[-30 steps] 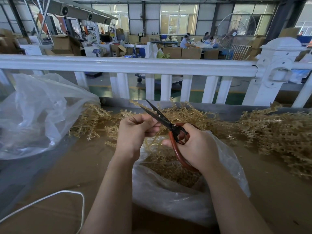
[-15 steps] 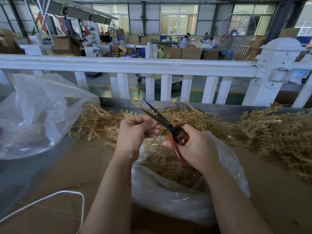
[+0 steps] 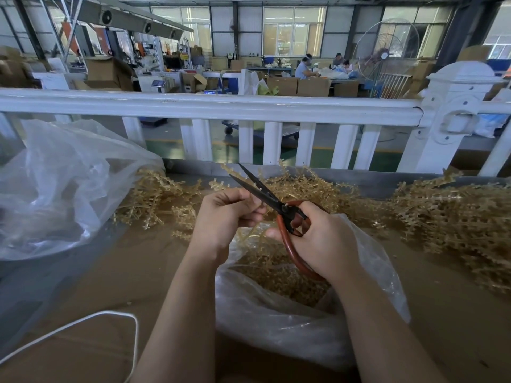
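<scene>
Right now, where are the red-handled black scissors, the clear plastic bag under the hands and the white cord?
Red-handled black scissors (image 3: 283, 208), head view, on the pivot screw.
Clear plastic bag (image 3: 276, 330), head view, on its front wall.
White cord (image 3: 137, 327), head view, on the loop's bend.

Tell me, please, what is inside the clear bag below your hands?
A heap of small tan pieces lies in the bag. The right hand and scissors cover part of it; the bottom is hidden.
</scene>
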`<state>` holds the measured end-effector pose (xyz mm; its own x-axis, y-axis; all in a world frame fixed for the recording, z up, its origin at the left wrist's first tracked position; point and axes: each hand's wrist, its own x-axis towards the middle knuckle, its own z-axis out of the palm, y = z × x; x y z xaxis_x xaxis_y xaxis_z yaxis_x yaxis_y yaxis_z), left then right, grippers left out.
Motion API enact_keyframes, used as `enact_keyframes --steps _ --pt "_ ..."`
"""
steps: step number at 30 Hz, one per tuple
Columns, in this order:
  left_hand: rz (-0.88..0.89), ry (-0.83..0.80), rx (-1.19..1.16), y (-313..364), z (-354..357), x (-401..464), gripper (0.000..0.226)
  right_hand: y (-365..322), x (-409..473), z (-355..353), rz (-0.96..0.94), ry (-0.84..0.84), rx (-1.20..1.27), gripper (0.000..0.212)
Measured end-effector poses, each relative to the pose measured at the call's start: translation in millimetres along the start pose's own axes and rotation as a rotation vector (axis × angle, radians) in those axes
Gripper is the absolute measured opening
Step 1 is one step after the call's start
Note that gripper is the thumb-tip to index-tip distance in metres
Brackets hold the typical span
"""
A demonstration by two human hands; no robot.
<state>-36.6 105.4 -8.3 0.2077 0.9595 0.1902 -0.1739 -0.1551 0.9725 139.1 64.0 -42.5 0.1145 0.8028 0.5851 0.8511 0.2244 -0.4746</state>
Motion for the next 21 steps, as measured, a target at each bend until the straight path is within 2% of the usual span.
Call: enact_keyframes --steps 7,12,15,18,21 --pt "-0.004 -0.010 -0.001 0.9 1.5 -0.1 0.034 0.8 0.6 -1.1 -0.012 0.001 0.006 0.069" --pt "-0.034 -0.014 -0.029 0.4 1.8 -0.4 0.030 2.3 0.2 -0.5 0.000 -0.013 0.003 0.072" --pt "-0.079 0.009 -0.063 0.5 2.4 0.0 0.020 2.4 0.6 0.2 0.039 -0.058 0.034 0.072" --pt "-0.148 0.037 -0.131 0.8 5.3 1.5 0.009 2.6 1.0 1.5 0.107 -0.107 0.093 0.060" --pt "-0.193 0.096 -0.179 -0.3 9.0 2.6 0.007 2.5 1.7 2.6 0.169 -0.159 0.120 0.046"
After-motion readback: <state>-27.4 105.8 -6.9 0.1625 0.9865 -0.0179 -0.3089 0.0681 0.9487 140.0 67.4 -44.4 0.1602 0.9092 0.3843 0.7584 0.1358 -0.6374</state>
